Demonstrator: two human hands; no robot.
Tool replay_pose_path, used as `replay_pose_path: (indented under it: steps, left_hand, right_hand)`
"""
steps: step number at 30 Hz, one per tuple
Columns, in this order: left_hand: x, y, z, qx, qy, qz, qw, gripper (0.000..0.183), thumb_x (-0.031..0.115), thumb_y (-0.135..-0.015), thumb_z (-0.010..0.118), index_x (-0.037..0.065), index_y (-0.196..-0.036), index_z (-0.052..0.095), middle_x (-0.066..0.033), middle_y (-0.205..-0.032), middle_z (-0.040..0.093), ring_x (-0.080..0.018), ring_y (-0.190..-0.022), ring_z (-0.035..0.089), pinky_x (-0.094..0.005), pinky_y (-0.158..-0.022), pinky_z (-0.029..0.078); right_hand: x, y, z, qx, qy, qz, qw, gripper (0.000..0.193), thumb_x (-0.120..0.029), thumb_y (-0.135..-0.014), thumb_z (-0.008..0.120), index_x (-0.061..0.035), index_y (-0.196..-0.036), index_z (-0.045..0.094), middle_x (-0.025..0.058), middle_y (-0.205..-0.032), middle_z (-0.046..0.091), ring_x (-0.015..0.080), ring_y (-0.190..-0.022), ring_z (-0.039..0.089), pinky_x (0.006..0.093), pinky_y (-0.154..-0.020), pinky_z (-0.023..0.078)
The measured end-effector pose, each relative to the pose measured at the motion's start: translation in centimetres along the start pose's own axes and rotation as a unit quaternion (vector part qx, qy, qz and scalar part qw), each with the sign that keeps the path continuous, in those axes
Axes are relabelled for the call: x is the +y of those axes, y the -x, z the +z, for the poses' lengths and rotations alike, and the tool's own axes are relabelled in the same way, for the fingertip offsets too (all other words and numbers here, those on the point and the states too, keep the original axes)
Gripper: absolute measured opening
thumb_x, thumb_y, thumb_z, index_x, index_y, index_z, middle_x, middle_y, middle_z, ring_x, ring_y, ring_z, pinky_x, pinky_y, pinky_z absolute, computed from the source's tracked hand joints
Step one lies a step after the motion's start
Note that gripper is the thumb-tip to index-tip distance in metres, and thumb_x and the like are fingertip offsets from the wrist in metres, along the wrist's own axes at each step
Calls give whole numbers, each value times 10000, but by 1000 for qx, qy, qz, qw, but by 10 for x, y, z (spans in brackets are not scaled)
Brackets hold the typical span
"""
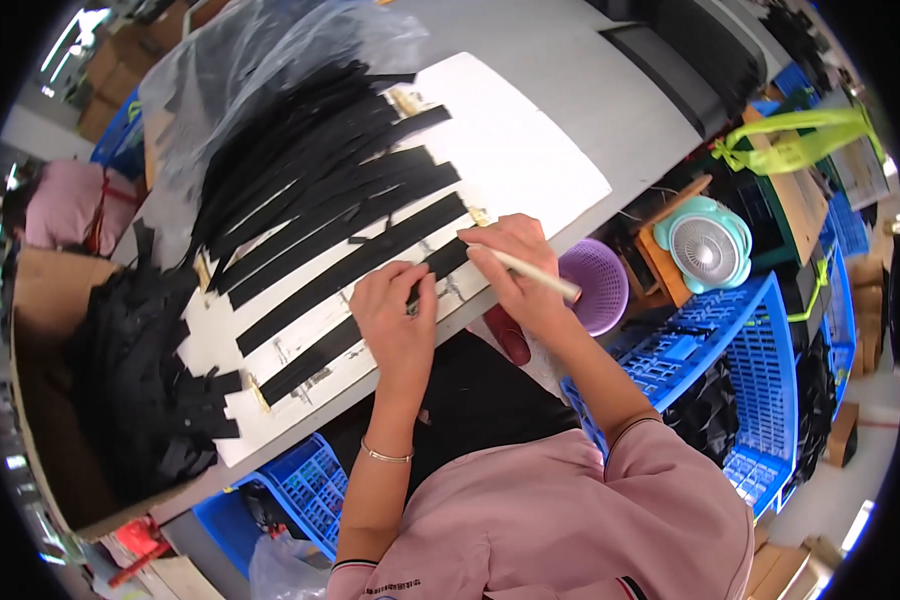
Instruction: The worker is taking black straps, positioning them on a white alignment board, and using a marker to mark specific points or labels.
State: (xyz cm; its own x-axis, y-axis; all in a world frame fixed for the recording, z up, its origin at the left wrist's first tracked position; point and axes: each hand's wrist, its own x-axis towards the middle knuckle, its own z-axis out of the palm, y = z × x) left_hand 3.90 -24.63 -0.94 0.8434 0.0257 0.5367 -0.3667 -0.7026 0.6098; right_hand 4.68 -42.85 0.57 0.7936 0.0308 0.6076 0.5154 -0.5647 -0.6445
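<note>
Black fabric strips (355, 262) lie side by side across a white board (530, 130), with a thick overlapping pile of them at its far side. My right hand (518, 262) is closed around a pale pen-like stick (535, 274), which slants across the fingers. Its fingertips are over the right end of the nearest strip (315, 365). Against the middle of that same strip, my left hand (395, 310) has its fingers curled together. Something small and dark shows at its thumb, too small to name.
At the left, a cardboard box (45, 350) holds black strips. Clear plastic sheeting (270, 45) covers the far left. On the right are a purple basket (610, 290), a teal fan (710, 245) and blue crates (770, 350). Another blue crate (315, 490) stands below the table's left side.
</note>
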Motion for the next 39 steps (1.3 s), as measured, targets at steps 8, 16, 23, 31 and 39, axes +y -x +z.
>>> replay_pose_path:
  steps: [8, 16, 23, 31, 39]
  left_hand:
    - [2, -2, 0, -4, -2, -9, 1000, 114, 78, -817, 787, 65, -924, 750, -31, -1009, 700, -250, -989, 625, -386, -923, 439]
    - [3, -1, -1, -8, -14, -8, 1000, 131, 70, -824, 773, 62, -952, 745, -45, -1043, 696, -267, -1005, 623, -396, -926, 438]
    - [2, 1, 0, -6, -20, 12, 1000, 148, 68, -833, 760, 42, -974, 721, -55, -1070, 666, -274, -1021, 601, -423, -927, 439]
    - [1, 2, 1, -2, -18, 11, 1000, 156, 63, -816, 764, 48, -965, 721, -50, -1071, 669, -274, -1028, 601, -425, -928, 438]
    - [2, 1, 2, 2, -10, -3, 1000, 149, 75, -819, 777, 74, -964, 742, -30, -1059, 692, -256, -1043, 612, -394, -945, 430]
  right_hand:
    - [11, -17, 37, -79, -162, 127, 975, 170, -127, -974, 688, 37, -928, 689, 105, -813, 680, 218, -587, 595, 307, -516, 413]
    - [13, -16, 40, -91, -123, 104, 983, 189, -128, -979, 675, 35, -885, 693, 100, -814, 700, 233, -571, 608, 337, -522, 438]
    - [12, -16, 40, -107, -97, 102, 984, 211, -150, -981, 674, 32, -876, 697, 102, -804, 707, 241, -585, 632, 326, -524, 447]
    - [2, -18, 31, -107, -171, 190, 961, 202, -104, -1005, 630, 34, -880, 707, 32, -713, 651, 77, -645, 566, 251, -570, 444]
    - [13, -16, 27, -151, -125, 142, 970, 235, -179, -976, 659, 1, -838, 719, 96, -647, 665, 177, -541, 634, 324, -522, 463]
